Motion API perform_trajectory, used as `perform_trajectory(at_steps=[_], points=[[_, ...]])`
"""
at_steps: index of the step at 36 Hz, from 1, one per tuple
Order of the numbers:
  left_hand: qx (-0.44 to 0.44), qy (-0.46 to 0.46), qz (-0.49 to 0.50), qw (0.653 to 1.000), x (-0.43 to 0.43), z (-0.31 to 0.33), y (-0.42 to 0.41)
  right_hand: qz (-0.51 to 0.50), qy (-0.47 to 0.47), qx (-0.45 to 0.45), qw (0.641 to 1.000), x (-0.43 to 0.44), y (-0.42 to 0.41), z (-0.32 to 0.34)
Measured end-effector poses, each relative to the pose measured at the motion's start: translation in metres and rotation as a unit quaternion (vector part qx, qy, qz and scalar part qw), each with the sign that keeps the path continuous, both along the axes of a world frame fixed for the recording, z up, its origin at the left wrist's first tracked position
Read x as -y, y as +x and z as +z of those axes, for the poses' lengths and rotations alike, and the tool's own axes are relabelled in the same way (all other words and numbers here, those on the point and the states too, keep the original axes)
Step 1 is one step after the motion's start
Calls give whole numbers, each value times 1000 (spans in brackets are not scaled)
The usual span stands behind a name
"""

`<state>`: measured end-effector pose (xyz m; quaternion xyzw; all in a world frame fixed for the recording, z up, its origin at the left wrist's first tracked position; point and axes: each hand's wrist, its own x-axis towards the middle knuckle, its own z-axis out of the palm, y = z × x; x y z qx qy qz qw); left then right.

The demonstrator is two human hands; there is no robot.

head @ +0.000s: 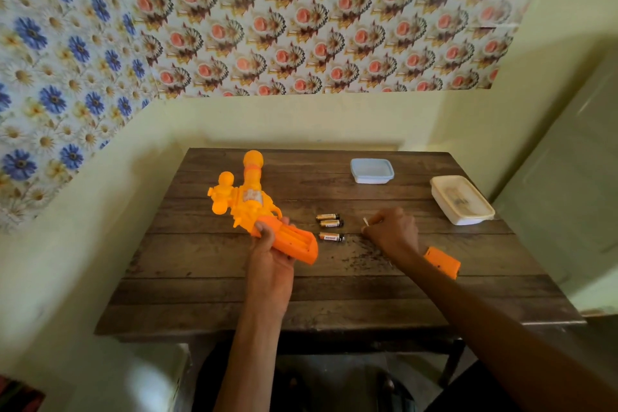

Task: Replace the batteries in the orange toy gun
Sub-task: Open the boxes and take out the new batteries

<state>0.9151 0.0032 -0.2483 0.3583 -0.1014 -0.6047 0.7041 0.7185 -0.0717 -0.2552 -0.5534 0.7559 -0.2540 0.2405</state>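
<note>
Grips the orange toy gun [249, 202] by its handle with the left hand [271, 261], centre left of the frame, just above the bench [334, 294]. Shows the battery bay [294, 241] open and seemingly empty. Pinches a small pale item [365, 221], too small to identify, in the curled right hand [393, 231], right of centre. Leaves three AA batteries [331, 223] lying between the hands, old or new impossible to tell, and the orange battery cover [443, 262] beside the right forearm. Seems about halfway: opening done; loading cells and refitting the cover remain.
</note>
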Motion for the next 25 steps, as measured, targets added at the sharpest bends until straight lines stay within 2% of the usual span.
perform_trajectory(at_steps=[8, 12, 16, 18, 21, 23, 25], points=[[2, 9, -7, 1000, -1, -6, 3, 20, -14, -15, 1000, 4, 5, -7], [76, 48, 6, 996, -3, -12, 1, 26, -20, -17, 999, 1, 3, -6], [145, 69, 9, 987, -5, -18, 0, 40, -111, 7, 993, -15, 7, 7], [149, 73, 4, 986, -7, -17, 0, 99, -127, 39, 986, -26, 15, 18], [124, 77, 11, 989, -10, -13, 0, 265, -68, 45, 961, -47, 32, 30], [101, 84, 20, 991, -12, -11, 1, 349, -36, 19, 936, -60, 45, 29], [96, 102, 31, 990, -15, -8, 1, 367, -44, -35, 928, -67, 56, 21]])
